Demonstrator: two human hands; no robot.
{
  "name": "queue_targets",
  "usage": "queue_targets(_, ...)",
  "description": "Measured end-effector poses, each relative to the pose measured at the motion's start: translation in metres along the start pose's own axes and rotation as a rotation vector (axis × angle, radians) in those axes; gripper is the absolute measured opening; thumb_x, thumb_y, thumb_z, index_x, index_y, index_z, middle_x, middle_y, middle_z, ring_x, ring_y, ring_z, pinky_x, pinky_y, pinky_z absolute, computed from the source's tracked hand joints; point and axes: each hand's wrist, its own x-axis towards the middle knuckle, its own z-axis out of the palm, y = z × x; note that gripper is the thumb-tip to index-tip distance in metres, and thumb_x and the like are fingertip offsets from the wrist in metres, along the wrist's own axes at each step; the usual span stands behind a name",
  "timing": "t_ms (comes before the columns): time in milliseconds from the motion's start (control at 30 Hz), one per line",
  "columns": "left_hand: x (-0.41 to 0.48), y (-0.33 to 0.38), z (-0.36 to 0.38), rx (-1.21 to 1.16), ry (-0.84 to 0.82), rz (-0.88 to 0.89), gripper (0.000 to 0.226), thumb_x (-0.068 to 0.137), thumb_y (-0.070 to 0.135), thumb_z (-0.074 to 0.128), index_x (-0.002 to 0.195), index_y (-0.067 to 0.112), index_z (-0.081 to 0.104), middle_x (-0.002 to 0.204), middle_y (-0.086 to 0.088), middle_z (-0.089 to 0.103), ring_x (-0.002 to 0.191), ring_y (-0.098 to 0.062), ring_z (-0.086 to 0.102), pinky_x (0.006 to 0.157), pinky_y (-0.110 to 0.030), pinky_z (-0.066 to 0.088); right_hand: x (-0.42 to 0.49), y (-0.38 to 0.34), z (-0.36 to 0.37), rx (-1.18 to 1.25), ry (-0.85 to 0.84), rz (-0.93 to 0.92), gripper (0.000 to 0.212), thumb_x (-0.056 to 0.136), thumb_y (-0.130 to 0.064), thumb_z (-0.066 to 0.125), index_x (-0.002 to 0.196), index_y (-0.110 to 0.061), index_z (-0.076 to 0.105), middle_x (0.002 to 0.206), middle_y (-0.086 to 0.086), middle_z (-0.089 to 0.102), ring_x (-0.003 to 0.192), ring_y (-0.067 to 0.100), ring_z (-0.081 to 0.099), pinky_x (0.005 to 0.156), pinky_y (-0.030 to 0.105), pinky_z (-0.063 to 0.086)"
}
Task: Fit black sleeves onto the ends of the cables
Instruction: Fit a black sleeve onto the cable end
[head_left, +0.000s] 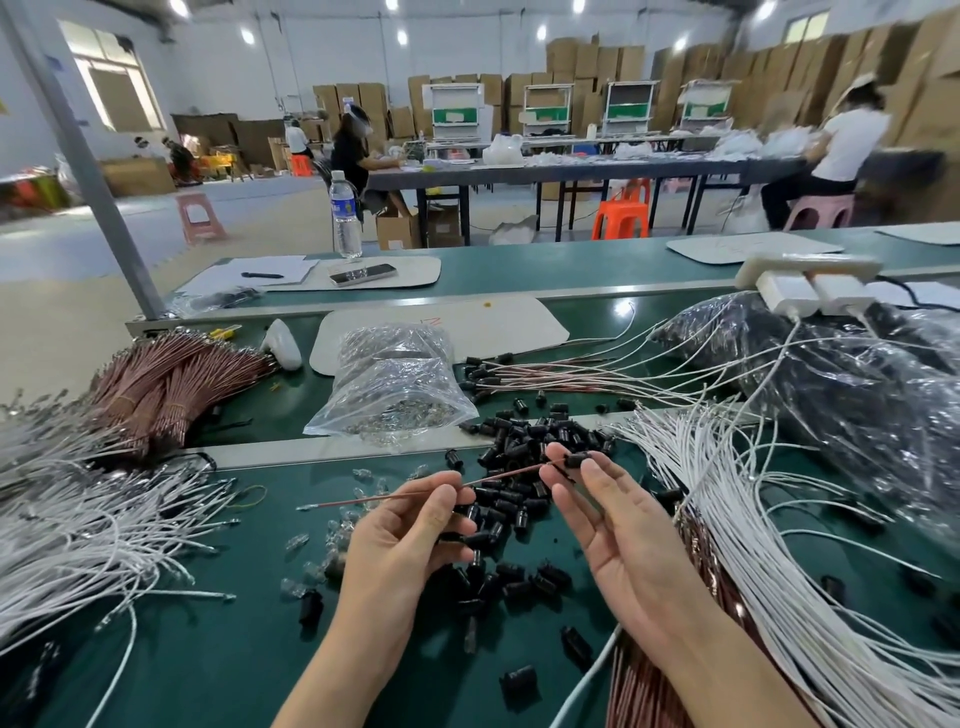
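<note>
Over the green counter (260, 649), the left hand (400, 540) pinches a thin red cable (498, 477) mid-length. The right hand (618, 540) pinches a black sleeve (577, 459) at its end, above the loose sleeve pile (524, 436). The bottle (345, 215) label is unreadable.

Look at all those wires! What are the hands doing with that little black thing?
A person works at a green table. The left hand pinches a thin reddish cable, and the right hand pinches a black sleeve at that cable's end, seemingly sliding it on. A heap of loose sleeves lies just behind the hands, and bundles of white cables lie at both sides.
</note>
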Motion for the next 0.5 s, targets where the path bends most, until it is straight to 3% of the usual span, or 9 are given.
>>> queue_targets(167,-0.001,0.000,0.000,0.026,-0.019,-0.001,0.023,0.079,0.029,0.072,0.099,0.022,0.081,0.102,-0.013,0.076,0.074,-0.016,0.070,0.060,-0.026,0.057,0.000,0.006,0.002,-0.044,-0.044,0.017,0.031,0.085,-0.008,0.063,0.114,-0.005,0.055,0.118,0.021,0.072,0.104,0.031,0.074,0.071,0.025,0.062)
queue_targets(500,-0.005,0.003,0.001,0.072,-0.062,0.008,0.029,0.076,0.035,0.073,0.102,0.025,0.080,0.103,-0.011,0.077,0.077,-0.017,0.071,0.062,-0.025,0.057,-0.004,0.013,0.006,-0.120,-0.122,0.075,0.037,0.086,-0.010,0.065,0.121,-0.003,0.055,0.120,0.020,0.072,0.099,0.030,0.075,0.074,0.029,0.063)
